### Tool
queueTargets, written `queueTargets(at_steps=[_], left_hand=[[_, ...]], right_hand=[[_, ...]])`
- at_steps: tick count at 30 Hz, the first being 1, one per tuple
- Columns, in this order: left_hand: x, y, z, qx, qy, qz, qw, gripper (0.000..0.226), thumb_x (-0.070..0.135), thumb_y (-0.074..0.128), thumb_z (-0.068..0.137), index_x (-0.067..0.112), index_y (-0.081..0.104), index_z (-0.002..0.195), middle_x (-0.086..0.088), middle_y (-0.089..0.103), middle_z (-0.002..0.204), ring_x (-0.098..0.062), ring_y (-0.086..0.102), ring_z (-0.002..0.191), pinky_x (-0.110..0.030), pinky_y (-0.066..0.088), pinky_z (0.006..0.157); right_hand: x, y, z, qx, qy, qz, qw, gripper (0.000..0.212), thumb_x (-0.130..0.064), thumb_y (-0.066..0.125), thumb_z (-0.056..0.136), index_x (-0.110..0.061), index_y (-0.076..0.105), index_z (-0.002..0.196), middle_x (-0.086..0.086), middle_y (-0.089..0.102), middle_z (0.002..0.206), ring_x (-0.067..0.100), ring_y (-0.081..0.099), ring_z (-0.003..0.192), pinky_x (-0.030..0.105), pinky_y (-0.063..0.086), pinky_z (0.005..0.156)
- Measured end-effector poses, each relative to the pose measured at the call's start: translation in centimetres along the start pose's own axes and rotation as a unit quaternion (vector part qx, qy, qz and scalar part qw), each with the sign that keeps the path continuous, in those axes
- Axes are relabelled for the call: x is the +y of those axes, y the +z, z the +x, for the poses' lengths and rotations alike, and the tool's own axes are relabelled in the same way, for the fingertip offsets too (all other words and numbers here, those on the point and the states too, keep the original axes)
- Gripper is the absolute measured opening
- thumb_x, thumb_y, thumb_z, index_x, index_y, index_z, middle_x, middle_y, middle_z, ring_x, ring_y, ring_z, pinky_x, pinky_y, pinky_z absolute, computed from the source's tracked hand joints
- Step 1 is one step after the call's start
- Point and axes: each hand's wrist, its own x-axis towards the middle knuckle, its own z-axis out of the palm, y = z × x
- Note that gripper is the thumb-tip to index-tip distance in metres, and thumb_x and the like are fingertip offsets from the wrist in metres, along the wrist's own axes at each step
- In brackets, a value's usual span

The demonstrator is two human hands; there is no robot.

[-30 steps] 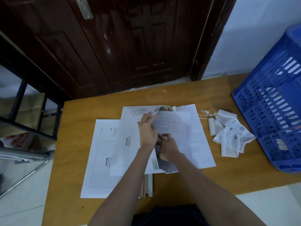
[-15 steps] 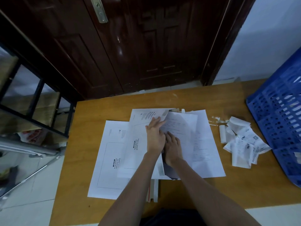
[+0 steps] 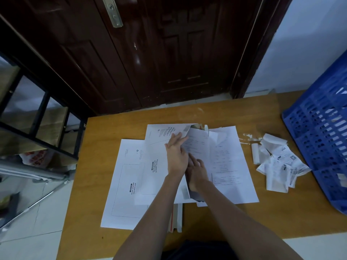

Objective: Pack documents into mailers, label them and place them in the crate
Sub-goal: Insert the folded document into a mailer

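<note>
Fingers (image 3: pixel 176 138) of the left hand (image 3: pixel 176 156) lie straight, pressing a white mailer (image 3: pixel 157 162) on the wooden tabletop (image 3: pixel 225 113). Beside it, the right hand (image 3: pixel 197 170) reaches into the mailer's opening with a printed document (image 3: pixel 197 145); its grip is hidden. Labels (image 3: pixel 277 164) lie near the blue crate (image 3: pixel 319 139).

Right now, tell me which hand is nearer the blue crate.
Right. The right hand lies on the documents, closer to the blue crate; the left hand sits just beyond it, farther away.
</note>
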Motion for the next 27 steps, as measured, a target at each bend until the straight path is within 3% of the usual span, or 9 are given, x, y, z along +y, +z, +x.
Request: queueTargets(at_steps=[6,12,15,16,18,20,22,27], left_hand=[[-1.1,-0.5,0.6,0.001,-0.012,0.030,0.999,0.048,-0.011,0.050,0.088,0.016,0.059,0.128,-0.001,0.042,0.147,-0.020,0.023,0.144,-0.044,0.020,0.119],[-1.0,-0.5,0.9,0.005,-0.008,0.027,1.000,0.049,-0.013,0.047,0.088,0.013,0.059,0.127,-0.003,0.043,0.146,-0.021,0.023,0.144,-0.043,0.022,0.118],[-1.2,-0.3,0.8,-0.007,0.006,0.038,0.999,0.052,-0.016,0.046,0.086,0.012,0.059,0.128,-0.005,0.043,0.146,-0.021,0.023,0.144,-0.044,0.020,0.118],[-1.2,-0.4,0.8,-0.006,0.005,0.043,0.999,0.051,-0.015,0.047,0.086,0.012,0.059,0.128,-0.005,0.043,0.146,-0.020,0.024,0.144,-0.045,0.018,0.119],[-1.3,-0.5,0.8,0.005,-0.001,0.044,0.999,0.049,-0.012,0.050,0.087,0.013,0.059,0.128,-0.003,0.044,0.146,-0.020,0.025,0.143,-0.044,0.016,0.119],[-1.3,-0.5,1.0,0.016,-0.002,0.041,0.999,0.050,-0.012,0.052,0.087,0.015,0.059,0.128,-0.002,0.044,0.146,-0.019,0.025,0.143,-0.038,0.016,0.120],[-1.3,-0.6,1.2,0.016,0.003,0.042,0.999,0.052,-0.014,0.051,0.085,0.015,0.059,0.128,-0.003,0.045,0.145,-0.019,0.027,0.143,-0.034,0.017,0.119],[-1.1,-0.4,1.2,0.009,-0.003,0.028,1.000,0.049,-0.012,0.051,0.087,0.013,0.058,0.129,-0.002,0.044,0.145,-0.019,0.025,0.143,-0.038,0.021,0.119]], right_hand=[[0.7,-0.2,0.8,-0.052,-0.074,-0.004,0.996,0.070,-0.019,0.048,0.095,-0.026,0.009,0.153,-0.002,-0.004,0.161,0.021,-0.013,0.147,0.037,0.009,0.120],[1.0,0.0,0.4,-0.086,-0.094,-0.043,0.991,0.069,-0.017,0.043,0.096,-0.026,0.003,0.153,-0.002,-0.009,0.160,0.021,-0.015,0.147,0.039,0.003,0.120],[0.2,-1.0,0.1,-0.092,-0.101,-0.037,0.990,0.065,-0.015,0.042,0.096,-0.018,0.011,0.152,0.001,0.003,0.161,0.021,-0.002,0.148,0.036,0.007,0.120],[-0.2,-1.1,0.0,-0.056,-0.087,0.035,0.994,0.060,-0.012,0.045,0.095,-0.015,0.021,0.150,0.003,0.017,0.158,0.023,0.012,0.146,0.034,0.015,0.118],[-0.8,-1.2,-0.3,0.103,-0.013,0.203,0.974,0.051,-0.008,0.055,0.089,-0.014,0.043,0.139,0.005,0.044,0.144,0.025,0.041,0.132,0.034,0.033,0.110],[-0.7,-0.9,-0.2,0.243,0.074,0.256,0.933,0.050,-0.016,0.065,0.083,-0.019,0.051,0.131,0.001,0.052,0.136,0.024,0.047,0.125,0.036,0.037,0.107],[-0.1,-0.7,0.0,0.240,0.106,0.249,0.932,0.055,-0.027,0.066,0.083,-0.023,0.048,0.135,-0.003,0.044,0.142,0.020,0.038,0.132,0.034,0.029,0.111],[0.3,-0.8,0.2,0.052,0.016,0.060,0.997,0.074,-0.031,0.052,0.093,-0.023,0.008,0.152,-0.001,0.001,0.160,0.024,-0.010,0.147,0.040,0.002,0.120]])
